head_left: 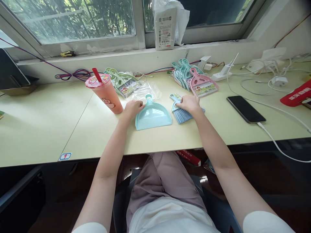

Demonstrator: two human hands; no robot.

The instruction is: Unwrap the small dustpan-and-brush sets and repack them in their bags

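Observation:
A light blue dustpan (154, 116) lies on the pale table, its looped handle pointing toward the window. My left hand (133, 108) grips its left side near the base of the handle, thumb and fingers closed at the edge. To the right, a small blue hand brush (181, 116) rests with its bristles toward me. My right hand (190, 104) is closed on it from above, covering part of its head. A clear plastic wrapper (148, 90) lies crumpled behind the dustpan.
Close to my left forearm stands a pink drink cup (107, 94) with a red straw. Wrapped green sets (122, 82), teal sets (183, 72) and a pink dustpan set (202, 82) lie behind. On the right are a charging phone (246, 109), white cables and a power strip (221, 73).

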